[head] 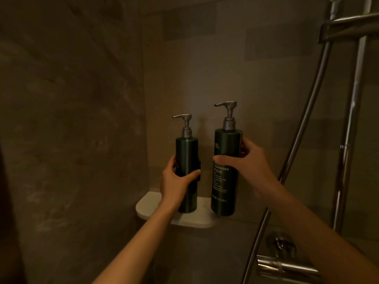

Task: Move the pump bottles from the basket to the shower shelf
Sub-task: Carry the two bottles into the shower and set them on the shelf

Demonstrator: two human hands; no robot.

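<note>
Two dark green pump bottles with silver pump heads stand upright over a small white corner shelf [149, 203] in the shower. My left hand [175, 181] is wrapped around the middle of the left bottle [187, 152], whose base rests on or just above the shelf. My right hand [246, 160] grips the right bottle [225, 144], which carries a "cleanser" label; its base sits at the shelf's right end. Both pump spouts point left. The basket is out of view.
Brown tiled walls meet in the corner behind the shelf. A chrome shower rail [348, 140] and a hose [303, 130] run down the right side, close to my right arm. A chrome mixer tap [285, 265] sticks out at the lower right.
</note>
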